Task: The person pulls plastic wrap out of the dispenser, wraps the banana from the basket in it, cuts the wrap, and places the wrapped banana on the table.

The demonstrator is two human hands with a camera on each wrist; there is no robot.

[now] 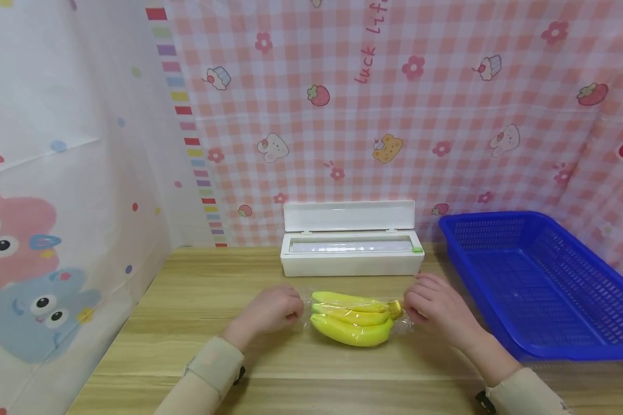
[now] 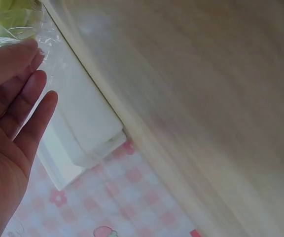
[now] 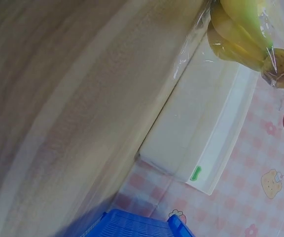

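A bunch of yellow bananas (image 1: 350, 323) lies wrapped in clear plastic film (image 1: 305, 323) in the middle of the head view, its brown stem end to the right. At the tips, my left hand (image 1: 275, 308) pinches the film's end; the left wrist view shows thumb (image 2: 14, 61) and forefinger together on it, the other fingers loosely bent. By the stem, my right hand (image 1: 436, 308) pinches the film's other end with curled fingers. In the right wrist view the stem (image 3: 280, 68) shows through the film beside the fingertips, and part of that hand is cut off by the frame.
Behind the bananas stands a white cling film dispenser (image 1: 350, 266) with its lid (image 1: 349, 215) raised and a green slider at its right end. A blue plastic basket (image 1: 529, 340) stands to the right, close to my right forearm. A wooden table (image 1: 213, 271) meets patterned cloth behind.
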